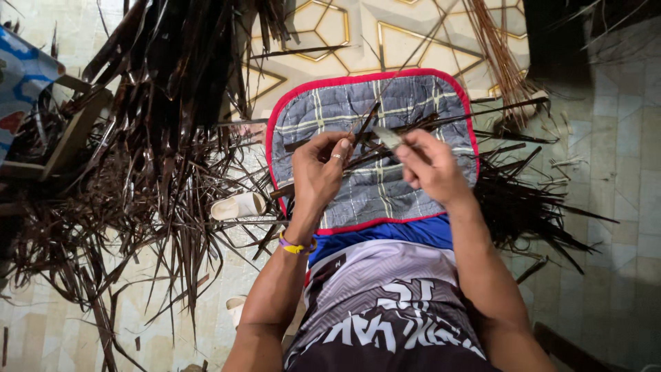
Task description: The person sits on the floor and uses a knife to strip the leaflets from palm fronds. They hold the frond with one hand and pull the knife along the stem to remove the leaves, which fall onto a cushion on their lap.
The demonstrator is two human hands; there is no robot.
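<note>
Leaf strip (365, 141) slants up-right between hands (375, 162).

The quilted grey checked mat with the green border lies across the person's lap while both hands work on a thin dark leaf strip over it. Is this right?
Not quite. In the head view, the quilted grey checked mat has a red border, not a green one. The rest holds: it lies across the lap, and the left hand and right hand work on a thin dark leaf strip over it.

Looks like a home floor used as a craft spot: patterned tile floor (330, 27), heaps of dried palm leaves (158, 138), quilted mat (372, 103), sandal (237, 205).
</note>
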